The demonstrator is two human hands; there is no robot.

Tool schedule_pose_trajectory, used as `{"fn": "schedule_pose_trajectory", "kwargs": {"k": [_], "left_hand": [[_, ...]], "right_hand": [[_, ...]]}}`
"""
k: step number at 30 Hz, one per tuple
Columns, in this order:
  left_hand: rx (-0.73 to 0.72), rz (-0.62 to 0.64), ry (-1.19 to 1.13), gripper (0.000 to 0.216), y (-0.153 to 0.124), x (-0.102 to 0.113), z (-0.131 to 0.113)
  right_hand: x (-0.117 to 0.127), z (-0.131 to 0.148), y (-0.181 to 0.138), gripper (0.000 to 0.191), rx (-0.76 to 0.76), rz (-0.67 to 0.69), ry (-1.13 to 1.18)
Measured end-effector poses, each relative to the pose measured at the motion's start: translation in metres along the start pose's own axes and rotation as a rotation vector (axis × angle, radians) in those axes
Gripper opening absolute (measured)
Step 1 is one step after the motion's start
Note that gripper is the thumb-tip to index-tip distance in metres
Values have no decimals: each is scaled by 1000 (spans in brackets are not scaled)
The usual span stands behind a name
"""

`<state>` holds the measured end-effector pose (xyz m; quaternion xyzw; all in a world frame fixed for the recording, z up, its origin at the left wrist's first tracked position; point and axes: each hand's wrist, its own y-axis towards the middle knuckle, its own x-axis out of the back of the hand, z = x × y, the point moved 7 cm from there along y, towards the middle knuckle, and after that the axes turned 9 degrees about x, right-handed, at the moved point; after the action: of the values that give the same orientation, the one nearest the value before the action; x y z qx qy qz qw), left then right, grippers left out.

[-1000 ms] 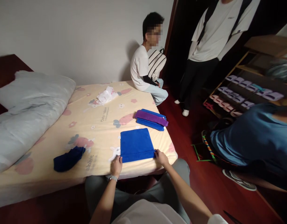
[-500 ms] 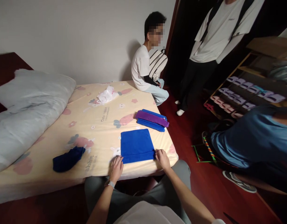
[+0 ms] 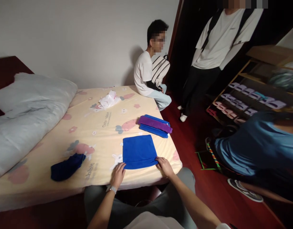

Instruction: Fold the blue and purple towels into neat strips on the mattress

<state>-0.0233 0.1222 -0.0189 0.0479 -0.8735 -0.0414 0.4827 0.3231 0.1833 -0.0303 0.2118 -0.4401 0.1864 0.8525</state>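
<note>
**Hands at the near edge of a folded blue cloth on a bed**

Both hands have shifted slightly along the near edge of the folded bright blue cloth (image 3: 139, 151) since the earlier frame; the cloth itself lies as before. Left hand (image 3: 118, 174), a watch at its wrist, rests flat with fingers spread at the cloth's near-left corner. Right hand (image 3: 165, 166) touches the near-right corner, fingers loosely extended. That cloth lies flat near the foot of the bed with a cream cartoon-print sheet (image 3: 94, 127). Further left sits a crumpled dark navy cloth (image 3: 66, 167). Beyond, a stack of folded purple and blue cloths (image 3: 155, 125). Farther back, a white plastic bag (image 3: 108, 99) and a grey duvet (image 3: 27, 111). One person sits on the far corner (image 3: 146, 76).
</note>
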Motion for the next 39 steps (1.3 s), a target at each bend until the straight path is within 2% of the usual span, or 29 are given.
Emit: {"fn": "schedule_pose_trajectory", "kwargs": {"k": [5,10,15,19,25,30,32,34,37,39], "left_hand": [[239,-8,-280,34,10,6,20],[298,10,-315,40,13,7,28],[275,81,-267,40,8,3,33],[245,91,-159,35,5,0,30],[238,-1,1,28,9,0,20],[187,-129,213,35,1,13,3],[121,-123,228,37,-3,17,-4],[22,-66,196,39,-8,17,-10],[-105,40,173,49,-13,11,-14],[-112,82,173,54,-13,6,-10]], "right_hand": [[14,-11,2,34,-141,-79,234],[20,-13,1,37,-199,-66,415],[3,-21,-8,37,-243,75,335],[-8,-28,-11,36,-272,107,276],[-9,-22,-2,33,-289,119,90],[3,-11,-5,23,-309,42,-71],[12,-3,-9,26,-248,-1,-116],[17,8,-13,30,-100,-11,-113],[13,20,-19,45,103,60,-52],[7,18,-20,53,126,100,-44]]}}
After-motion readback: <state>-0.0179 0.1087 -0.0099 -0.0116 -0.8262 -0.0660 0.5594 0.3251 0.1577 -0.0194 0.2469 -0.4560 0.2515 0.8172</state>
